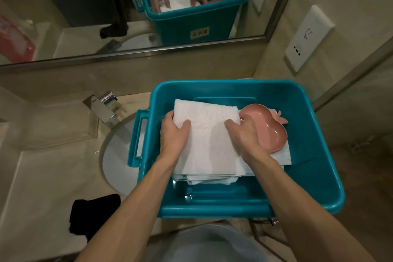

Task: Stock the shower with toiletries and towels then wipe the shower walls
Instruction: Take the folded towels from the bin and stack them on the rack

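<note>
Lifting folded towel [209, 134] out of teal bin [308, 112] looks like step in hand. Best to raise both sides level so layers don't slide and stack beneath keeps its fold. Left hand [173, 132] grips towel's left edge, thumb on top; right hand [247, 136] grips right edge, fingers tucked down beside pink dish [270, 132] — mind knocking it. Towel lies between hands, atop more folded linen, mid-bin. Beyond: faucet [104, 106], mirror [85, 6].

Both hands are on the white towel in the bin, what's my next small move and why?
Probably lift the white towel straight up: left hand and right hand grip its sides, and the pink dish lies close beside, so sliding could drag it.
</note>
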### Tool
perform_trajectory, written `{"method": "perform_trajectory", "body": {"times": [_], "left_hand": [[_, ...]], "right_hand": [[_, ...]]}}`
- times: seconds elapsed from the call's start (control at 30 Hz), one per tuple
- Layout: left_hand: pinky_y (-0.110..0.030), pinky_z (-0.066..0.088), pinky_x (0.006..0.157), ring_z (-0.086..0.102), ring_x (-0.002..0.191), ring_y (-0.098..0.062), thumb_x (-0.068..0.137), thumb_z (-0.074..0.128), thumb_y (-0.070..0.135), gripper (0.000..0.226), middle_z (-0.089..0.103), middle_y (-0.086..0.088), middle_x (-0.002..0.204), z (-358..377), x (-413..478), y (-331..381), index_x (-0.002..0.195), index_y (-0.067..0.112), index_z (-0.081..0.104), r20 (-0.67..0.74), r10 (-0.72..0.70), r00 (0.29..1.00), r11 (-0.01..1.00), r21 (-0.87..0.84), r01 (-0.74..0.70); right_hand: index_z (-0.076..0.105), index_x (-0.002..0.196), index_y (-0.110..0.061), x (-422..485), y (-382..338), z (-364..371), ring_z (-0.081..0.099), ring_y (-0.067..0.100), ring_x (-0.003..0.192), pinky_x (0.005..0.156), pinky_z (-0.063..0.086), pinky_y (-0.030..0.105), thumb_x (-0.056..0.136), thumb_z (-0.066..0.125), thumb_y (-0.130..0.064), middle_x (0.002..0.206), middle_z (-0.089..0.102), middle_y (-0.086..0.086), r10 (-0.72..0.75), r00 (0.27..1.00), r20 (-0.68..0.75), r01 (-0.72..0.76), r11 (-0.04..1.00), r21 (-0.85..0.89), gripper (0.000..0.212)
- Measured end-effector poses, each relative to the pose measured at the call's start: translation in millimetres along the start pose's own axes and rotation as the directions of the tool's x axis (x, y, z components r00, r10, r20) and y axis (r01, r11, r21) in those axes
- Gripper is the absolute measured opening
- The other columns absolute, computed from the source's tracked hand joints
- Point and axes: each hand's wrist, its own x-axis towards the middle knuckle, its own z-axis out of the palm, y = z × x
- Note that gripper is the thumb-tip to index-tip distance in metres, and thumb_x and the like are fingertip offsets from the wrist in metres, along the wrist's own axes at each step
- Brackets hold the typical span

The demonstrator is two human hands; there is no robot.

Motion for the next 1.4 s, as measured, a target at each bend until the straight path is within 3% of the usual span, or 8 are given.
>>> {"method": "perform_trajectory", "body": {"times": [0.17,0.3,0.43,0.73,0.93,1.07,1.3,1.4], "left_hand": [[-0.032,0.055,0.078,0.062,0.096,-0.009,0.093,0.062,0.029,0.032,0.061,0.008,0.112,-1,-13,5,0.121,0.025,0.047,-0.050,0.014,0.999,0.996,-0.083,-0.018],[-0.043,0.056,0.090,0.062,0.099,-0.013,0.089,0.066,0.039,0.036,0.060,0.008,0.111,0,-12,5,0.116,0.026,0.047,-0.081,-0.006,0.997,0.997,-0.080,0.000],[-0.041,0.054,0.089,0.060,0.100,-0.013,0.088,0.067,0.040,0.035,0.058,0.010,0.110,2,-17,6,0.112,0.027,0.046,-0.127,0.137,0.982,0.990,0.041,-0.133],[-0.038,0.052,0.085,0.061,0.103,-0.020,0.094,0.060,0.046,0.047,0.056,0.007,0.115,-18,-15,15,0.129,0.019,0.042,0.216,-0.007,0.976,0.905,0.416,-0.086],[-0.037,0.054,0.094,0.071,0.101,-0.013,0.094,0.067,0.027,0.034,0.075,0.004,0.110,-24,-37,34,0.126,0.035,0.060,0.390,0.033,0.920,0.997,-0.071,-0.006],[-0.030,0.050,0.087,0.068,0.096,-0.007,0.095,0.052,0.015,0.039,0.075,0.006,0.106,-20,-40,41,0.121,0.039,0.066,0.410,0.079,0.909,0.996,-0.069,-0.056],[-0.036,0.051,0.091,0.068,0.099,-0.011,0.088,0.064,0.029,0.042,0.076,0.007,0.098,-21,-20,40,0.125,0.047,0.055,0.382,0.044,0.923,0.994,0.075,-0.079],[-0.028,0.056,0.069,0.071,0.087,-0.012,0.088,0.066,0.022,0.043,0.073,0.001,0.100,-23,-12,41,0.123,0.045,0.055,0.388,0.068,0.919,0.988,0.103,-0.117]], "right_hand": [[0.065,0.099,-0.015,1,-7,-11,0.065,0.014,0.066,0.054,0.049,0.023,0.088,0.066,-0.025,0.084,0.070,0.001,0.019,0.999,0.032,-0.021,0.997,0.079,0.015],[0.069,0.099,-0.013,0,-8,-20,0.069,0.009,0.058,0.051,0.054,0.024,0.084,0.070,-0.008,0.075,0.073,-0.003,0.007,0.998,0.060,-0.018,0.981,0.194,0.016],[0.066,0.096,-0.022,-3,-3,-25,0.069,0.005,0.061,0.054,0.054,0.024,0.083,0.071,-0.007,0.071,0.073,-0.012,-0.039,0.998,0.043,0.030,0.981,0.192,0.020],[0.054,0.120,-0.023,5,20,-30,0.062,-0.001,0.084,0.061,0.046,0.021,0.093,0.065,-0.024,0.102,0.065,-0.012,-0.062,0.995,0.072,0.065,0.997,-0.037,0.029],[0.055,0.111,-0.022,6,22,-32,0.057,0.003,0.079,0.058,0.043,0.025,0.096,0.056,-0.020,0.093,0.063,-0.010,-0.044,0.998,-0.035,0.045,0.999,0.023,0.015],[0.056,0.112,-0.020,6,20,-34,0.058,0.008,0.076,0.055,0.042,0.026,0.096,0.053,-0.017,0.090,0.062,-0.008,0.014,1.000,-0.028,-0.012,0.998,0.064,0.016],[0.056,0.113,-0.019,5,16,-37,0.060,0.011,0.079,0.056,0.043,0.026,0.095,0.053,-0.011,0.095,0.064,-0.004,0.052,0.999,0.003,-0.052,0.994,0.093,0.020],[0.056,0.113,-0.021,2,15,-37,0.060,0.011,0.080,0.059,0.044,0.028,0.093,0.053,-0.011,0.097,0.064,-0.004,0.036,0.999,-0.007,-0.036,0.995,0.096,0.024]]}}
